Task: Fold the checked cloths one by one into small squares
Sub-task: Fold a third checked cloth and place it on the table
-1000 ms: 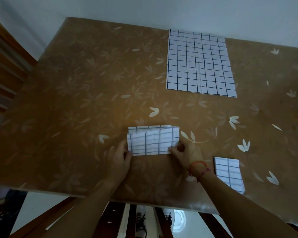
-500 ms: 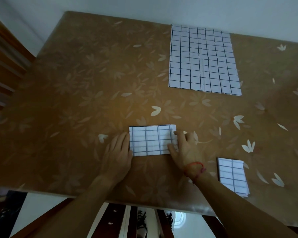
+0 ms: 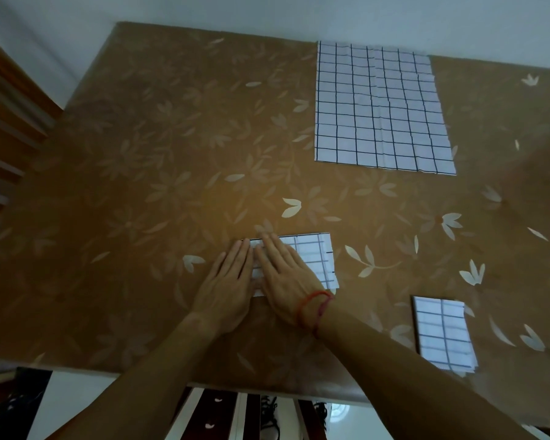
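A white cloth with dark checks, folded into a small rectangle [image 3: 314, 257], lies on the brown table near its front edge. My left hand [image 3: 227, 287] lies flat with straight fingers at the cloth's left edge. My right hand [image 3: 288, 277], with red strings at the wrist, presses flat on the cloth's left half and covers it. The two hands lie side by side, touching. A larger checked cloth [image 3: 380, 106] lies spread flat at the far side of the table. A small folded checked cloth [image 3: 443, 333] sits at the front right.
The table [image 3: 140, 185] wears a brown cover with a pale leaf pattern. Its front edge runs just below my wrists. A wooden chair back [image 3: 4, 122] stands at the left. A pale wall borders the far edge.
The upper flap of the cloth has been folded flat. My right hand slid left from the cloth's right edge onto its left half, and both hands now lie flat together.
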